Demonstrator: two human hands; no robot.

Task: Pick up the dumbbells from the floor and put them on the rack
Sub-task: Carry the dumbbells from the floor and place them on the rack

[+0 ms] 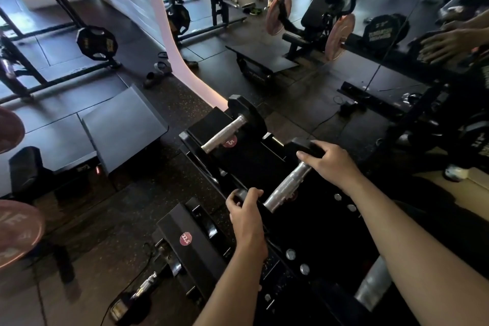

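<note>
A black-headed dumbbell with a knurled silver steel handle point(287, 186) lies across the top tier of a black metal dumbbell rack point(312, 235), seen from above by the person doing the work. Both hands hold it by its ends, not by the handle. The left hand point(247, 216) is curled closed over the near head, fingers wrapped on top. The right hand point(332, 164) is closed over the far head, fingertips hooked over its edge. The handle between them is bare and angled up and to the right.

Just beyond it on the same tier rests a second black dumbbell with a silver handle point(230, 128), seated above a round red label reading 15 point(229, 142). Nearer the viewer, a cradle marked with a round red label reading 22.5 point(186, 239) holds no dumbbell. Below that, on the dark speckled rubber floor point(127, 219), a third small dumbbell with a chrome handle point(137, 295) lies beside a thin cable.

The step in hand looks like seating the held dumbbell into its cradle; whether it fully rests there cannot be told. The next move probably calls for lowering it evenly until both heads settle, freeing the fingers without pinching them, then stooping for the floor dumbbell.

A mirror beyond the rack reflects benches and weight plates.
</note>
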